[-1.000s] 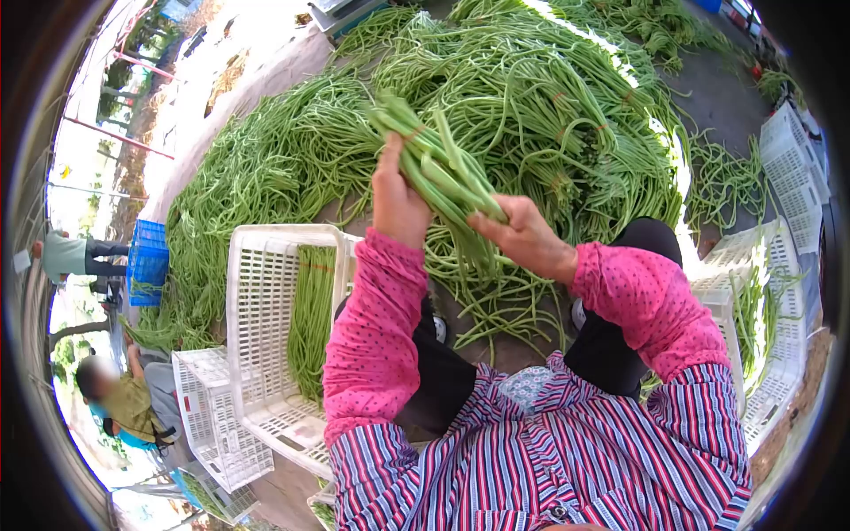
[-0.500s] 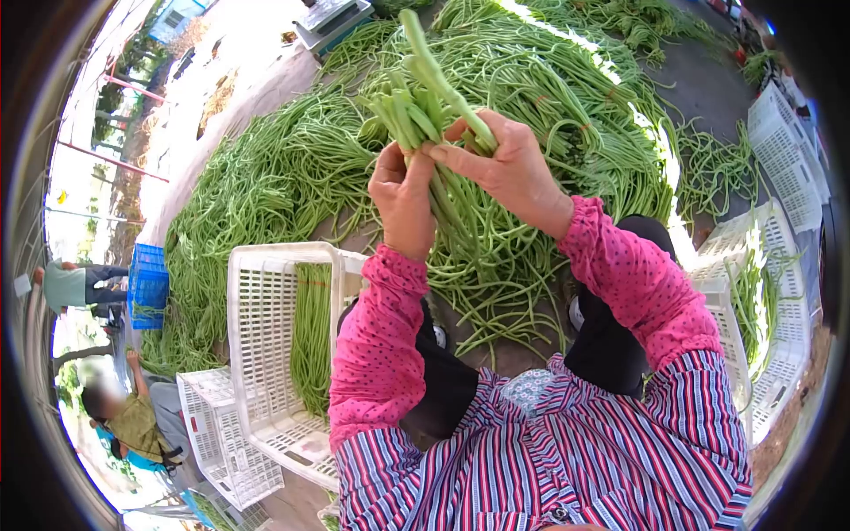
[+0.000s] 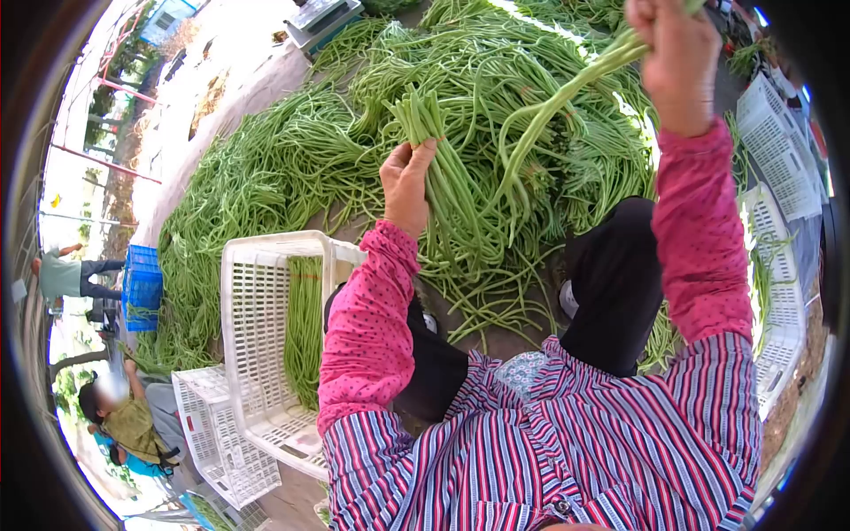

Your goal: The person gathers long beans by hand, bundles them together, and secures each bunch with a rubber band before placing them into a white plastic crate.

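My left hand (image 3: 406, 184) is closed around a bundle of long beans (image 3: 453, 184), gripping it near its upper end. A thin reddish band shows on that bundle by my thumb. Up at the top right, my right hand (image 3: 680, 66) is closed on a few loose long beans (image 3: 575, 86), which trail down and left toward the pile. Beneath both hands spreads a large heap of long beans (image 3: 274, 173), some of it tied in bunches.
A white plastic crate (image 3: 274, 241) with long beans inside stands at my left, another white crate (image 3: 226, 442) beside it. More white crates (image 3: 784, 310) are at right. Two people are at far left near a blue crate (image 3: 142, 288). A scale (image 3: 320, 22) stands at the back.
My right hand has moved away from the bundle, up and to the right, carrying loose long beans. My left hand stays near the same spot, still holding the bundle.
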`<state>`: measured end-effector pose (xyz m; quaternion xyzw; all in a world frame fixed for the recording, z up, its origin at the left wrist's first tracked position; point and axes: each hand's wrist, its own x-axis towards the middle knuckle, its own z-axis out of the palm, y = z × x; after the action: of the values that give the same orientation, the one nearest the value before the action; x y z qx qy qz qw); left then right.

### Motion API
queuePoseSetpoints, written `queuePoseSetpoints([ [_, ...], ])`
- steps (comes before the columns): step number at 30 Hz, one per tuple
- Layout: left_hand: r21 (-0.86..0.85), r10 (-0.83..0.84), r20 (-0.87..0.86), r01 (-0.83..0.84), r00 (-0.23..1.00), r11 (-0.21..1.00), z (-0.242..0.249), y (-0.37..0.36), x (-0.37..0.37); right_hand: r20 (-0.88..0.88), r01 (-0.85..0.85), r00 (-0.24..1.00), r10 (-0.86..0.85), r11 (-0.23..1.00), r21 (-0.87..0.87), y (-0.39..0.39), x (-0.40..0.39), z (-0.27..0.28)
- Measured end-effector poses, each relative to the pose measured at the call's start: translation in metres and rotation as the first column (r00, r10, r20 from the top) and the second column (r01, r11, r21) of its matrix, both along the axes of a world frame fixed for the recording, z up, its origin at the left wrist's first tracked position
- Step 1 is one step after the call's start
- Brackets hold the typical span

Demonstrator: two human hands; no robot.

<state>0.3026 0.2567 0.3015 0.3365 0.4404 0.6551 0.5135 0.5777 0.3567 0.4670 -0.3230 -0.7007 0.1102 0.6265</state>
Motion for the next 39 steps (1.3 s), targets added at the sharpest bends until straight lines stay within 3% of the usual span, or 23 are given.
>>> queuePoseSetpoints([
  [1,-0.069,-0.029,0.102,0.036,0.994,0.997,0.002,-0.001,-0.006,-0.225,-0.1,0.971,0.083,0.993,-0.062,-0.001,0.025,0.022],
  [2,-0.089,-0.026,0.089,0.034,0.996,0.995,0.002,-0.001,-0.013,-0.446,-0.192,0.884,0.139,0.978,-0.076,-0.003,0.05,0.043],
  [3,-0.087,-0.027,0.087,0.035,0.996,0.996,0.005,-0.001,-0.018,-0.46,-0.113,0.883,0.097,0.994,-0.006,-0.004,0.076,0.06],
  [6,-0.025,-0.075,0.334,0.089,0.939,0.996,0.013,-0.004,-0.033,-0.178,0.349,0.934,-0.31,0.898,0.268,-0.026,0.164,0.098],
  [8,0.016,-0.113,0.364,0.115,0.925,0.993,0.021,-0.005,-0.036,-0.088,0.576,0.793,-0.603,0.694,0.432,-0.048,0.228,0.114],
  [10,0.072,-0.185,0.408,0.171,0.894,0.983,0.019,-0.001,-0.043,-0.04,0.664,0.653,-0.756,0.546,0.511,-0.063,0.295,0.114],
  [11,0.076,-0.189,0.401,0.173,0.896,0.982,0.021,0.0,-0.044,-0.013,0.798,0.476,-0.879,0.425,0.428,-0.075,0.316,0.113],
  [12,0.085,-0.188,0.404,0.168,0.895,0.982,0.024,0.0,-0.044,0.04,0.819,0.403,-0.914,0.38,0.43,-0.08,0.351,0.104],
  [15,0.086,-0.183,0.386,0.162,0.904,0.983,0.041,-0.004,-0.043,0.338,0.869,0.299,-0.892,0.401,0.29,-0.079,0.479,0.021],
  [17,0.083,-0.169,0.37,0.149,0.914,0.985,0.058,-0.011,-0.041,0.577,0.903,0.289,-0.764,0.417,0.1,-0.069,0.565,-0.06],
  [19,0.03,-0.174,0.242,0.172,0.954,0.985,0.075,-0.02,-0.041,0.835,0.934,0.258,-0.486,0.346,-0.087,-0.063,0.622,-0.157],
  [21,0.02,-0.145,0.229,0.144,0.963,0.989,0.097,-0.027,-0.035,0.984,0.933,0.058,-0.169,0.36,0.007,-0.057,0.61,-0.241],
  [23,0.023,-0.15,0.167,0.148,0.975,0.989,0.114,-0.033,-0.027,0.87,0.751,0.409,-0.277,0.643,-0.148,-0.035,0.517,-0.261],
  [24,0.025,-0.127,0.165,0.125,0.978,0.992,0.122,-0.035,-0.022,0.775,0.642,0.516,-0.364,0.763,-0.07,-0.029,0.442,-0.238],
  [26,0.044,-0.149,0.151,0.144,0.977,0.989,0.136,-0.04,-0.011,0.694,0.492,0.676,-0.249,0.854,-0.172,-0.044,0.266,-0.143],
  [27,0.064,-0.155,0.153,0.147,0.976,0.987,0.143,-0.043,-0.007,0.582,0.354,0.801,-0.139,0.894,-0.275,-0.044,0.211,-0.12],
  [29,0.081,-0.17,0.124,0.161,0.978,0.984,0.152,-0.049,0.005,0.373,0.043,0.922,0.105,0.929,-0.368,-0.06,0.114,-0.08],
  [30,0.083,-0.176,0.114,0.167,0.978,0.982,0.152,-0.051,0.011,0.337,-0.055,0.917,0.211,0.907,-0.417,-0.06,0.078,-0.075],
  [31,0.084,-0.181,0.108,0.172,0.978,0.981,0.155,-0.054,0.016,0.237,-0.26,0.9,0.366,0.887,-0.382,-0.07,0.043,-0.063],
  [34,0.062,-0.165,0.074,0.161,0.984,0.985,0.161,-0.063,0.026,0.05,-0.521,0.818,0.572,0.776,-0.354,-0.092,-0.035,-0.049],
  [39,0.023,-0.121,0.133,0.119,0.984,0.993,0.163,-0.069,0.029,-0.117,-0.671,0.699,0.705,0.59,-0.449,-0.091,-0.075,-0.053],
])
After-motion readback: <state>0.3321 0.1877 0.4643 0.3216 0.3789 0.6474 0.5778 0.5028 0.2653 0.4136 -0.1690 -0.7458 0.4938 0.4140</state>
